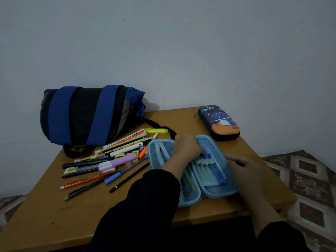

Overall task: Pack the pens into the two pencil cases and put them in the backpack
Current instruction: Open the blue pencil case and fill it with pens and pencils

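Red-and-white flat box (127, 138), in the pen pile: white print on its red band, reading roughly "8 soft"; exact wording uncertain.
Same box, white end: black numerals, too blurred to read.
White marker (127, 149): a black mark near its cap, illegible.

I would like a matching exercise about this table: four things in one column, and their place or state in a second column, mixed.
Things:
1. backpack
2. dinosaur pencil case
3. light blue pencil case
4. yellow highlighter

Places or states:
A. open, in front of the person, with pens in its loops
B. closed, at the far right of the table
C. lying at the far left, by the wall
D. loose on the table, next to the backpack strap

Pairs: 1-C, 2-B, 3-A, 4-D
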